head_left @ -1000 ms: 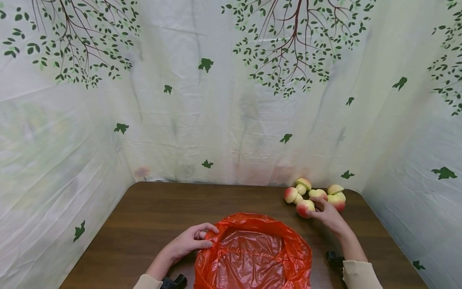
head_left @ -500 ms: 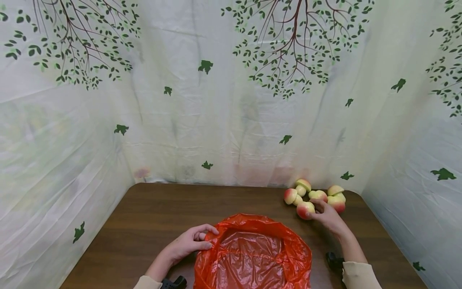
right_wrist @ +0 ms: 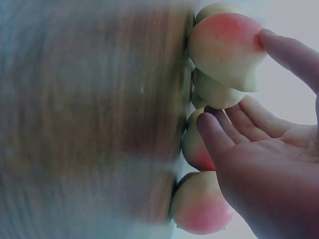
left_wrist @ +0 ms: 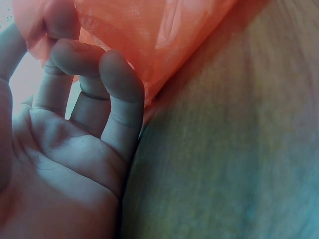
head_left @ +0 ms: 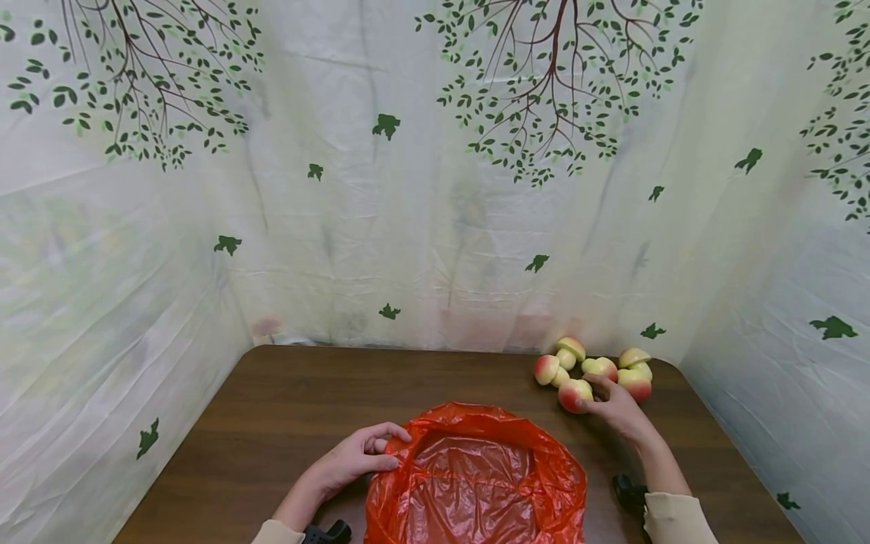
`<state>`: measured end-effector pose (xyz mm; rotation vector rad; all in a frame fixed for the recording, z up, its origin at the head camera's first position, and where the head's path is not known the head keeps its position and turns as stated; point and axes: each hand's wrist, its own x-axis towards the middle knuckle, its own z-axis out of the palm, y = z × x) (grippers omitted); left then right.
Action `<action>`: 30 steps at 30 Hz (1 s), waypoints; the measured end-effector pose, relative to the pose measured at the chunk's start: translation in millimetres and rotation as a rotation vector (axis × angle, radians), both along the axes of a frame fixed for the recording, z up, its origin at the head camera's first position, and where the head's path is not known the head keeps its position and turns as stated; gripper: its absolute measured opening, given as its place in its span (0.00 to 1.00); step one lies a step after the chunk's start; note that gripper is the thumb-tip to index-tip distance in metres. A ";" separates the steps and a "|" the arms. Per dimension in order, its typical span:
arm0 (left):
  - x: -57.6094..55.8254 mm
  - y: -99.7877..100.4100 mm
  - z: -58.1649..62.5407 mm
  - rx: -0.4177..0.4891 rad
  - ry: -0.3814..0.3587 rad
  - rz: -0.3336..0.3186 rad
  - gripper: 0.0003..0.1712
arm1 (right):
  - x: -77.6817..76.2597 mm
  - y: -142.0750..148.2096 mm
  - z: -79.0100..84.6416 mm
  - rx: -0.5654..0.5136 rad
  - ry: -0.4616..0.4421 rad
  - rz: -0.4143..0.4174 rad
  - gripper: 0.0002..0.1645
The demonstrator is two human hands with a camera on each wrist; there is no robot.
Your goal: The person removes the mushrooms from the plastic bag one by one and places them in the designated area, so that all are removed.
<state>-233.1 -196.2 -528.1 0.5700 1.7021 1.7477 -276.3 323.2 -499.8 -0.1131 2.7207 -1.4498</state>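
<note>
A red plastic bag (head_left: 476, 483) stands with its mouth open at the front middle of the table. My left hand (head_left: 353, 457) pinches the left side of its rim; in the left wrist view the thin plastic (left_wrist: 149, 30) runs between thumb and curled fingers. At the back right my right hand (head_left: 618, 412) grips the nearest toy mushroom (head_left: 573, 394), which has a red and pale yellow cap. The right wrist view shows the thumb on this mushroom's cap (right_wrist: 227, 47) and the other fingers near its stem.
Several more toy mushrooms lie around the right hand: a pair to its left (head_left: 547, 369), one behind it (head_left: 600, 368) and others at its right (head_left: 635, 381). The brown wooden table (head_left: 299, 393) ends at a leaf-printed curtain (head_left: 442, 227).
</note>
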 end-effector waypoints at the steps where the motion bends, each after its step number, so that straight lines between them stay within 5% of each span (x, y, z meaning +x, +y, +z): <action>1: 0.0 0.0 -0.1 0.001 0.000 -0.001 0.23 | 0.2 -0.1 0.0 -0.001 -0.002 -0.001 0.45; 30: -1.9 0.1 1.2 0.012 0.022 -0.013 0.25 | 4.5 -0.2 20.8 -0.051 0.030 0.021 0.42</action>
